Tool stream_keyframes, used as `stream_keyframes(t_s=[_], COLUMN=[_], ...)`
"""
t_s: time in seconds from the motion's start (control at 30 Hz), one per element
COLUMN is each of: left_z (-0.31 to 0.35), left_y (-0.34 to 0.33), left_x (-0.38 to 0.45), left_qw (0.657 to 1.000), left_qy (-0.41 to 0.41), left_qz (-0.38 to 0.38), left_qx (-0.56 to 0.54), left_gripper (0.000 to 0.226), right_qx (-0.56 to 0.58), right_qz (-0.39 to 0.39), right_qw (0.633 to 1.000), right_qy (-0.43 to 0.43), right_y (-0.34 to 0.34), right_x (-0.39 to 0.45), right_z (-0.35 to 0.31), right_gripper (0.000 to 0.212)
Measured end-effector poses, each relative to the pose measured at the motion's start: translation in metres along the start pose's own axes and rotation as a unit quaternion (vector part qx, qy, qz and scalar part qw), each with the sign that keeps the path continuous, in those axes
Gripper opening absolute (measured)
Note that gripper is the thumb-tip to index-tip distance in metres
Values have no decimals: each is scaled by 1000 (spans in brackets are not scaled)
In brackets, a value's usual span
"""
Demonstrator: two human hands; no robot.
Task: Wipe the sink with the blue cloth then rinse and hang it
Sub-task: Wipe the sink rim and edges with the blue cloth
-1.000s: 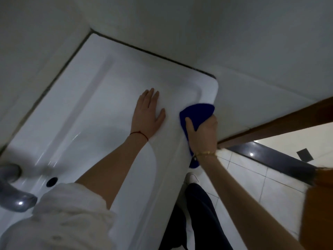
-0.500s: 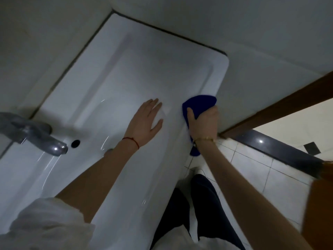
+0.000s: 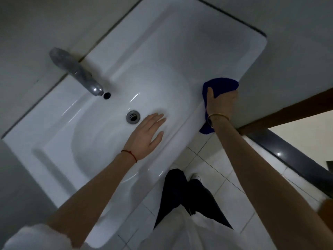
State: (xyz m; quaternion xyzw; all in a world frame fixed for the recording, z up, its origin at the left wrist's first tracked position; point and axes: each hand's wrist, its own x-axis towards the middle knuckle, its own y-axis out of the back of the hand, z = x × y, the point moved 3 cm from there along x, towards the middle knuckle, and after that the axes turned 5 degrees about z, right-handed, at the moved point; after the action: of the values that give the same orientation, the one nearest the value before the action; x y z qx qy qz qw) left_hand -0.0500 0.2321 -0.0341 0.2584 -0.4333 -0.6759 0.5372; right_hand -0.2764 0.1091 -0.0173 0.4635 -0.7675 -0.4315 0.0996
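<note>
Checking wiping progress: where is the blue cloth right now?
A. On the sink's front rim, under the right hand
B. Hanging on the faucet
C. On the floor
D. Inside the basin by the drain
A: the right hand presses the cloth on the sink's front rim; the left hand lies flat in the basin.

The faucet (image 3: 76, 73) stands behind the sink (image 3: 180, 56) basin, the drain (image 3: 133, 117) before it, the cloth (image 3: 220, 85) on the right rim.

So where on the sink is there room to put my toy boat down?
The flat sink ledge between the wall corner and the blue cloth is bare. So is the ledge left of the faucet. The bowl near the drain is crowded by the left hand; the right hand covers the front edge.
</note>
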Motion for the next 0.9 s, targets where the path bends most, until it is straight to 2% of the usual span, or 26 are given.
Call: stream_keyframes(t_s=[0.13, 0.3, 0.43, 0.57, 0.7, 0.8, 0.9], left_z=[9, 21, 23, 16, -14, -41, -54], left_y=[9, 19, 26, 36, 55, 69, 72], left_x=[-61, -110, -146, -188, -222, -234, -233], left_qw=[999, 999, 999, 999, 999, 999, 996], left_qy=[41, 43, 28, 27, 28, 18, -26], left_qz=[-6, 4, -24, -34, -28, -23, -50], left_qx=[5, -3, 9, 14, 32, 45, 70], left_gripper=[45, 42, 44, 43, 38, 39, 40], right_qx=[2, 8, -56, -52, -18, 42, 91], right_qz=[-31, -83, -83, -49, -35, -41, -56], right_qw=[999, 996, 994, 997, 999, 998, 994], right_qy=[23, 30, 35, 17, -2, -3, -12], right_y=[-12, -34, -34, -26, -30, -40, -55], right_x=[-64, -150, -144, -125, -151, -210, -277], right_z=[17, 45, 42, 30, 31, 45, 63], right_gripper=[96, 96, 97, 99, 98, 97, 94])
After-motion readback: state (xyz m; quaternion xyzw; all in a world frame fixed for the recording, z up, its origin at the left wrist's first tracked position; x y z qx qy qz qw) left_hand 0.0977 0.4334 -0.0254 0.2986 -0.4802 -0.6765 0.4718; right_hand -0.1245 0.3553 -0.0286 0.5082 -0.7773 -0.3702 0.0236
